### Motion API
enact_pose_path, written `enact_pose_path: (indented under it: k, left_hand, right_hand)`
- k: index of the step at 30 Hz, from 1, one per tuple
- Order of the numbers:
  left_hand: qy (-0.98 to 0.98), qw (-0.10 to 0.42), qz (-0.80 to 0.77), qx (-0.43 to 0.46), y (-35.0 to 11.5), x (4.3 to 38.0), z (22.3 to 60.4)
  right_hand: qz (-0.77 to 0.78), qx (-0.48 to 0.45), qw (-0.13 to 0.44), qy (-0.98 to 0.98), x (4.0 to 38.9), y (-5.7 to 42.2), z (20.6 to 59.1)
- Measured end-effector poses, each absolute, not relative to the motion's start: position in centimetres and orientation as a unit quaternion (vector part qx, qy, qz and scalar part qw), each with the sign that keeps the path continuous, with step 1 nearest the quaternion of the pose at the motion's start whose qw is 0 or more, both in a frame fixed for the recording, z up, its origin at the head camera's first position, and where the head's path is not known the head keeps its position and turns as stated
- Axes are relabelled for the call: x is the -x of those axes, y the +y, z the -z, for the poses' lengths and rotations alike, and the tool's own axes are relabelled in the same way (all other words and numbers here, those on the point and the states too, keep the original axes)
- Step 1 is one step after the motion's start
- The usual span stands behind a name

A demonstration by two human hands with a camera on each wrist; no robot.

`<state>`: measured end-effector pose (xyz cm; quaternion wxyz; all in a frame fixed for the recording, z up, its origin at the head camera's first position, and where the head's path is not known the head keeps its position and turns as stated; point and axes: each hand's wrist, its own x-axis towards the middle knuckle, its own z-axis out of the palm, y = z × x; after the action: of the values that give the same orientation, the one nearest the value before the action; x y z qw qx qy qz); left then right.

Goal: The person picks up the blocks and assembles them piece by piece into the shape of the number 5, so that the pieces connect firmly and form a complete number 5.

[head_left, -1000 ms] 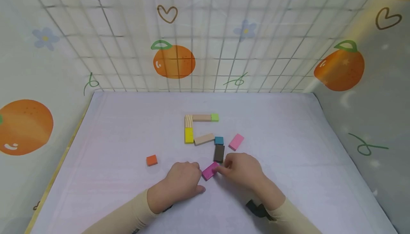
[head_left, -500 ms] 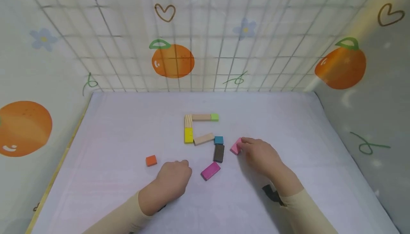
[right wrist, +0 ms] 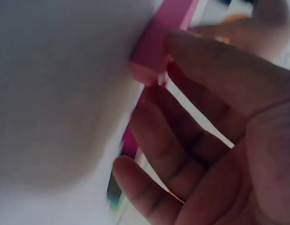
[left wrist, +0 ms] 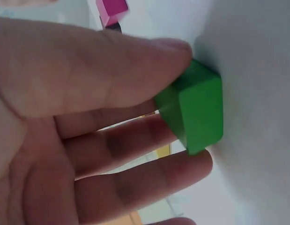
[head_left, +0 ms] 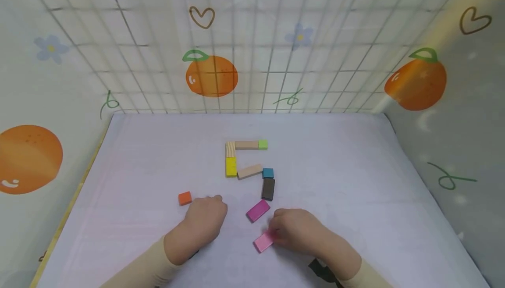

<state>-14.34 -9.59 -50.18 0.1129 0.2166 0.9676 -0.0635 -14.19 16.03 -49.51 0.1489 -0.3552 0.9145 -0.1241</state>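
Observation:
My left hand [head_left: 201, 220] pinches a green block [left wrist: 202, 115] between thumb and fingers, close to the white surface; the head view hides this block behind the hand. At the front, my right hand [head_left: 297, 231] holds a light pink block [head_left: 262, 242] by its right end. Just beyond that block lies a magenta block [head_left: 258, 211], slanted and apart from it. A dark brown block [head_left: 268, 189] stands near the magenta one's upper end, with a small blue block [head_left: 268, 172] behind it. Left of my left hand is a small orange block [head_left: 184, 198].
Farther back, a tan block [head_left: 250, 171], a yellow block [head_left: 230, 167], a striped wood block [head_left: 230, 149], another tan block [head_left: 246, 145] and a light green block [head_left: 263, 144] continue the line. A printed curtain [head_left: 331, 60] rises behind the white table [head_left: 339, 156].
My right hand left the magenta block, took the light pink block from beside the blue one and brought it toward the front. My left hand drew back leftward.

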Motion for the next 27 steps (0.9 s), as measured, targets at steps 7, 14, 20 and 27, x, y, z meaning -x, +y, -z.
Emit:
enact_pose_path:
  k: [7,14,20,27]
  left_hand:
    - [0.972,0.099,-0.005,-0.211,-10.4,14.6,49.6]
    - [0.942,0.181,-0.12,-0.258,-10.0,14.0,49.7]
    - [0.938,0.196,-0.109,-0.263,-9.7,13.7,50.5]
    - [0.948,0.146,-0.092,-0.269,-10.0,14.2,50.6]
  right_hand:
    - [0.12,0.392,0.136,0.902,12.5,12.3,50.3]
    - [0.133,0.342,0.136,0.92,12.6,11.3,50.6]
    - [0.169,0.321,0.158,0.918,12.6,11.7,50.7]
    - [0.202,0.285,0.144,0.926,13.1,12.7,50.3]
